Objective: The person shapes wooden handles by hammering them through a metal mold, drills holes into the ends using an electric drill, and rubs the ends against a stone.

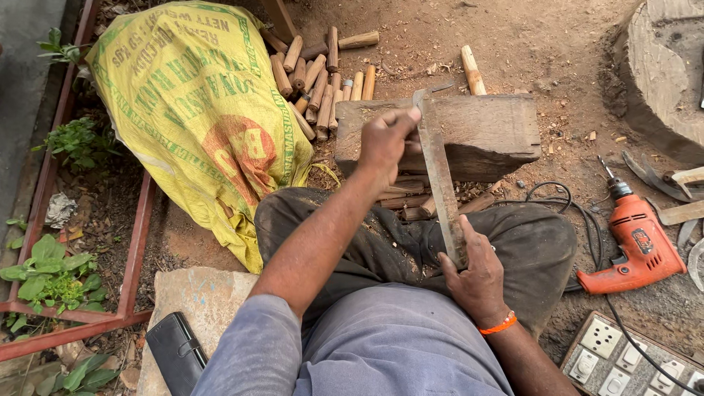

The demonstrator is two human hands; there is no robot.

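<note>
grey-blue shirt, dark dusty trousers, orange wristband (499, 323).

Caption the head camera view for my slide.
Seated person's left hand and right hand hold a long metal blade over a wood block.

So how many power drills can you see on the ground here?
1: an orange power drill lies on the dirt beside the person's right knee, its cord trailing off. Others may be hidden outside the view.

The left hand (386, 141) hides whatever it grips against the long blade (442, 183).
</note>
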